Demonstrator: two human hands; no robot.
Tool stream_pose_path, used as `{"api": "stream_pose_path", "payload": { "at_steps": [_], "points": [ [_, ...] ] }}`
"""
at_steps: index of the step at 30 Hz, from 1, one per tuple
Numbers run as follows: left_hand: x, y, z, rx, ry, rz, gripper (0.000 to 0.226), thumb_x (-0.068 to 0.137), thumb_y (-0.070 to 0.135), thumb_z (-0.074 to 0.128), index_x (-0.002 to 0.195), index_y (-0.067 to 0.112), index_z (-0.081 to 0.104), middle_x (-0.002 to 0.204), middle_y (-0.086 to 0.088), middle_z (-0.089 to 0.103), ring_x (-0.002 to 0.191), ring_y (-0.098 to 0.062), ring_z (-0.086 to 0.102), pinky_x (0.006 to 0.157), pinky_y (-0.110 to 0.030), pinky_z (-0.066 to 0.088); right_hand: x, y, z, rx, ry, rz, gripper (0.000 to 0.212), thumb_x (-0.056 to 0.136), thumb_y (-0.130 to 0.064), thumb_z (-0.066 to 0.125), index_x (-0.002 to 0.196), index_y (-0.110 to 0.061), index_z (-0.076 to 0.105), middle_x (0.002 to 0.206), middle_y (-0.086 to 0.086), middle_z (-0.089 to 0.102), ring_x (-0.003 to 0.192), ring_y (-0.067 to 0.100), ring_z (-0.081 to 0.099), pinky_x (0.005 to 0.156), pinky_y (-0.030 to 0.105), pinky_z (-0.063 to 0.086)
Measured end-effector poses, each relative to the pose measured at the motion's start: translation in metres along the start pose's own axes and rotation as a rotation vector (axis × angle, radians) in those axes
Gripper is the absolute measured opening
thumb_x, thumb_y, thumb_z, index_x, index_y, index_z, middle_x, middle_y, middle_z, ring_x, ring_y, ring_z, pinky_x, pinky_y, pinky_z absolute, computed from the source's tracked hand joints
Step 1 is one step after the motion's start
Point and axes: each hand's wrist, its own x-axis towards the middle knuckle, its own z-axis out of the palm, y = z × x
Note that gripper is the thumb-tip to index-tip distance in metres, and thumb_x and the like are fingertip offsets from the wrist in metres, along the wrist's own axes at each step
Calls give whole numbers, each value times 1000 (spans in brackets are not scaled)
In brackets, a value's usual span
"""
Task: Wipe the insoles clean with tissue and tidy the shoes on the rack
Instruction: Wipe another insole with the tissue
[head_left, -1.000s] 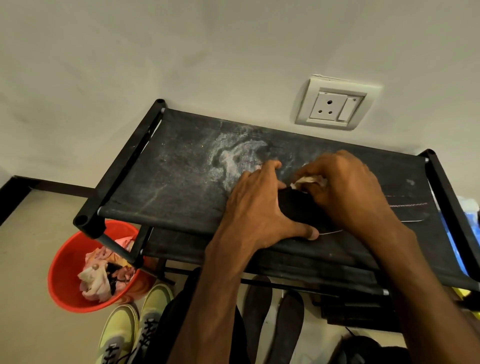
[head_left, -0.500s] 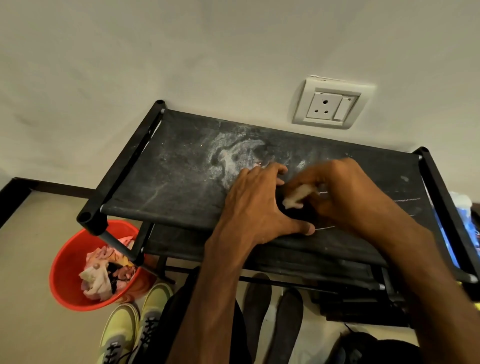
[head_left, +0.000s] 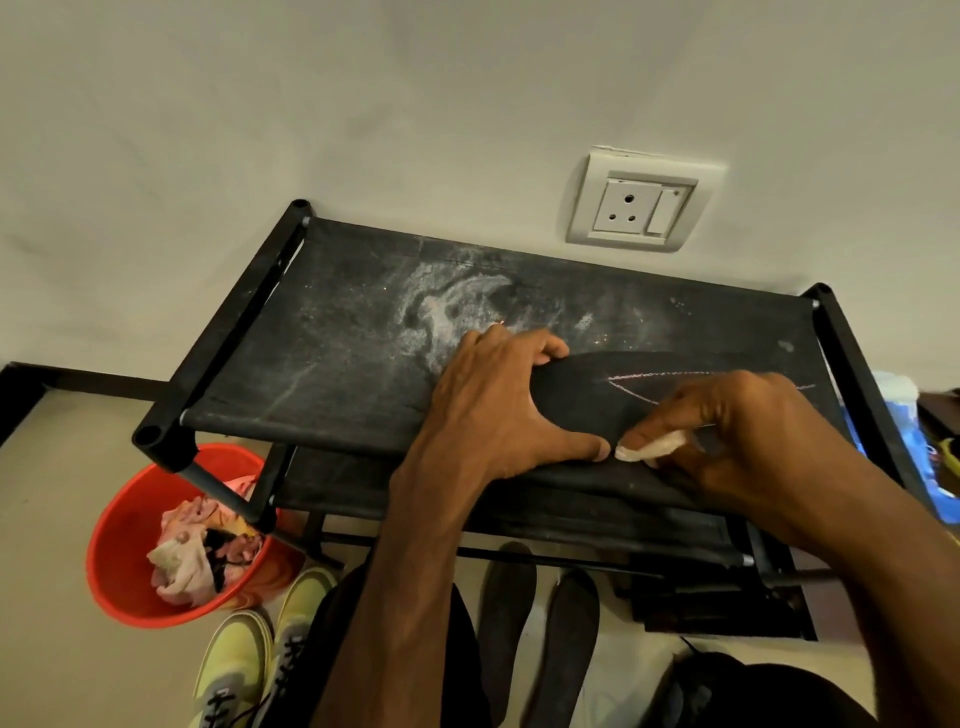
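Note:
A black insole (head_left: 602, 395) with thin pink stitch lines lies on the dusty black top shelf of the shoe rack (head_left: 332, 358). My left hand (head_left: 498, 405) grips its left end, fingers over the far edge and thumb on the near edge. A small wad of whitish tissue (head_left: 647, 448) is pinched in my right hand (head_left: 727, 431) at the insole's near edge, close to my left thumb. Two more dark insoles (head_left: 506, 618) lie on the floor below the rack. A pair of yellow-green sneakers (head_left: 260, 654) stands at the lower left.
An orange bucket (head_left: 124, 525) with crumpled used tissues and cloth sits on the floor left of the rack. A wall socket (head_left: 641, 208) is above the rack. Blue packaging (head_left: 898, 415) lies to the right. Dark shoes (head_left: 701, 691) are at the bottom right.
My right hand has slid the tissue from the insole's far left part back toward me to its near edge. More of the insole now shows. My left hand keeps its hold.

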Motion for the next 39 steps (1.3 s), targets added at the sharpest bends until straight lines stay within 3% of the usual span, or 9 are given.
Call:
{"api": "stream_pose_path", "payload": {
  "at_steps": [6,9,10,12,19,36,39],
  "points": [
    [1,1,-2,118,-51,41,98,54,81,78,139,43,45,127,10,47,116,-13,38,100,-33,40,9,0,-4,69,133,92,29,85,-14,78,98,-39,77,102,-21,72,91,-8,60,72,7,45],
    [4,4,1,159,-24,49,103,54,86,73,142,43,42,128,10,44,117,-12,35,99,-33,40,23,0,-4,77,197,123,26,87,-16,77,101,-38,77,107,-13,74,94,4,64,84,27,56],
    [6,6,2,160,-19,54,102,54,85,74,142,42,43,127,10,44,118,-12,34,99,-32,40,28,-2,-2,66,173,138,25,87,-17,76,99,-39,77,105,-12,74,95,7,66,86,36,58],
    [8,7,3,155,-26,66,100,54,83,76,140,41,46,126,10,44,117,-11,33,98,-30,39,33,-5,3,47,105,163,23,86,-20,77,96,-41,77,100,-10,76,92,10,68,83,42,60],
    [14,7,5,133,-57,83,97,54,79,80,138,47,45,120,12,45,110,-9,35,90,-27,36,12,-3,-10,34,-122,193,9,74,-45,72,81,-50,76,82,-26,73,80,-1,69,74,32,62],
    [13,7,9,101,-78,61,99,56,75,82,141,45,44,119,9,40,113,-11,33,97,-30,39,57,-9,24,-14,410,270,18,84,-26,75,93,-41,79,91,-7,76,83,23,70,71,48,59],
    [14,8,8,96,-75,53,97,55,75,82,140,46,45,120,9,42,115,-12,34,98,-31,40,57,-5,21,-17,337,278,18,86,-28,75,94,-43,78,90,-7,76,82,22,68,71,47,59]
  ]
}}
